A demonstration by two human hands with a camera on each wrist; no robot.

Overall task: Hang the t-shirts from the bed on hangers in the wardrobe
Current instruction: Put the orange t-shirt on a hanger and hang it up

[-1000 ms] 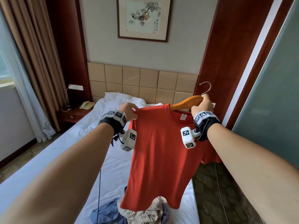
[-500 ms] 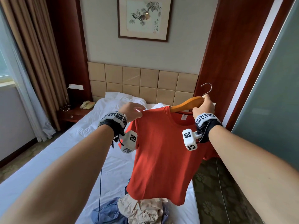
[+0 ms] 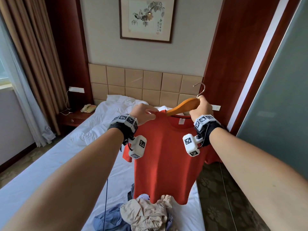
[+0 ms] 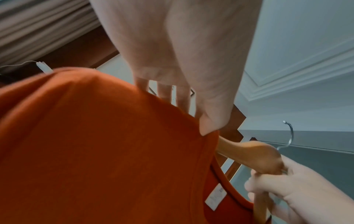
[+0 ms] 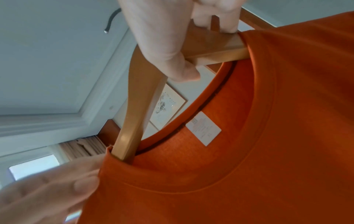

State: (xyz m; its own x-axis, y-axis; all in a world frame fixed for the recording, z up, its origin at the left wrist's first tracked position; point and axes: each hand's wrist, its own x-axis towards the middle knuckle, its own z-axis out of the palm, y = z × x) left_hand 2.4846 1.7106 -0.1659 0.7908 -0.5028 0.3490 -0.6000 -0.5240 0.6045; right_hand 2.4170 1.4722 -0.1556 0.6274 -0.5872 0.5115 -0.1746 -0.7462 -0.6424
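Observation:
An orange-red t-shirt (image 3: 166,155) hangs in the air over the foot of the bed. A wooden hanger (image 3: 181,106) with a metal hook (image 3: 200,90) has both arms tucked inside the collar. My left hand (image 3: 145,112) pinches the shirt's shoulder fabric right at the collar edge, thumb in front and fingers behind. My right hand (image 3: 202,106) grips the hanger's middle, just under the hook. The right wrist view shows the hanger (image 5: 138,98) running into the neck opening of the t-shirt (image 5: 249,151). The hanger's arm ends are hidden in the shirt.
A pile of beige and blue clothes (image 3: 146,212) lies on the white bed (image 3: 58,164) below the shirt's hem. A bedside table with a telephone (image 3: 88,108) stands at the back left. A frosted glass panel (image 3: 280,97) and patterned carpet are on the right.
My left hand has slid right along the shoulder toward the collar. The shirt has risen a little, so its hem hangs higher above the clothes pile.

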